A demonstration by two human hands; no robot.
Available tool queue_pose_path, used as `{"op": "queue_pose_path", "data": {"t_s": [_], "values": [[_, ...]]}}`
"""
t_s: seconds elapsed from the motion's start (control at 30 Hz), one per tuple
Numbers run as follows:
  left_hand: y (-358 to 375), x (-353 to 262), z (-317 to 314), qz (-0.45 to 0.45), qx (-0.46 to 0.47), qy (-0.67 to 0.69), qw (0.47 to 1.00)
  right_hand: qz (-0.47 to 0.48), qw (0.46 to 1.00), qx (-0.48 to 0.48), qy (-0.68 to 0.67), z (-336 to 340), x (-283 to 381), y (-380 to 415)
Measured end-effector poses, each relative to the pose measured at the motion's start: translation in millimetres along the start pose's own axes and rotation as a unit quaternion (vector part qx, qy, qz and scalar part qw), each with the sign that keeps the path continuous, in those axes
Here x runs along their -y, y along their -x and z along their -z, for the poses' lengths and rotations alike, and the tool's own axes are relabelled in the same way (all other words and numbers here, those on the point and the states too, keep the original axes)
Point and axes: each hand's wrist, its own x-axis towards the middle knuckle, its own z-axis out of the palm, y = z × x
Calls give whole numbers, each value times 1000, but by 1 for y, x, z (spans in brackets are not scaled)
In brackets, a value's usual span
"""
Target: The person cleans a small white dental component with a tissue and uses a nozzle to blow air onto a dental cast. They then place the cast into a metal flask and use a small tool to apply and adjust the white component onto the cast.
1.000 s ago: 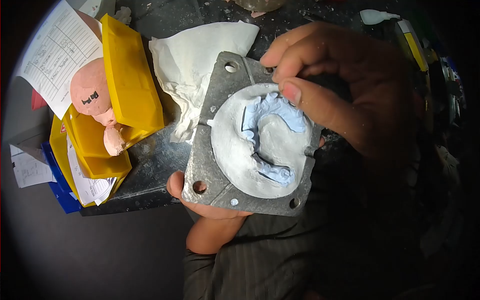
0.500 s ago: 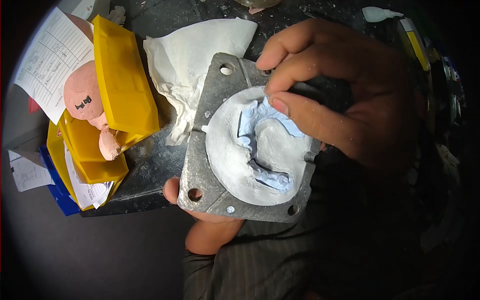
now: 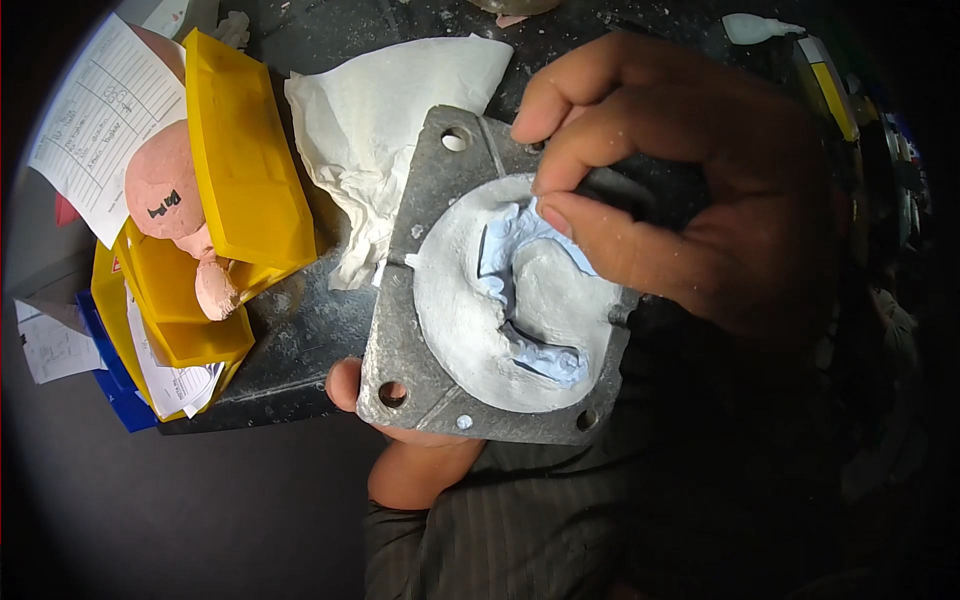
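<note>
A grey metal flask plate point(image 3: 418, 340) with holes at its corners is held up at the centre of the view. White plaster point(image 3: 450, 330) fills its round middle, and a light blue dental arch point(image 3: 500, 245) is set in the plaster. From below, my left hand point(image 3: 425, 465) grips the plate; most of its fingers are hidden behind it. My right hand point(image 3: 660, 170) is over the plate's upper right, thumb and index fingertip pinched together at the upper edge of the blue arch. Whatever is between those fingertips is too small to make out.
Yellow bins point(image 3: 245, 160) stand at the left with a pink plaster piece point(image 3: 165, 185) and a written form point(image 3: 105, 120). White crumpled tissue point(image 3: 400, 90) lies on the dark bench point(image 3: 300, 340) behind the plate. A blue bin point(image 3: 125, 395) is at lower left.
The thumb of my right hand has shifted slightly and its tip is now turned closer in against the index finger. The plate has hardly moved.
</note>
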Motion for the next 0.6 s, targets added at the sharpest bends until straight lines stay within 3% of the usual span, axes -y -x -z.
{"op": "queue_pose_path", "data": {"t_s": [0.07,0.13,0.37,0.43,0.6], "values": [[2,-1,5,-3,32,33,999,18,996,53,67,0,0,1],[3,-1,8,-5,52,51,997,-6,997,-50,-51,-15,3,5],[3,1,7,-10,80,83,993,-20,998,-50,-44,-9,8,3],[2,-1,7,4,83,96,992,25,995,66,74,6,1,-3],[5,-2,12,19,47,105,993,17,995,71,72,7,-1,-2]]}}
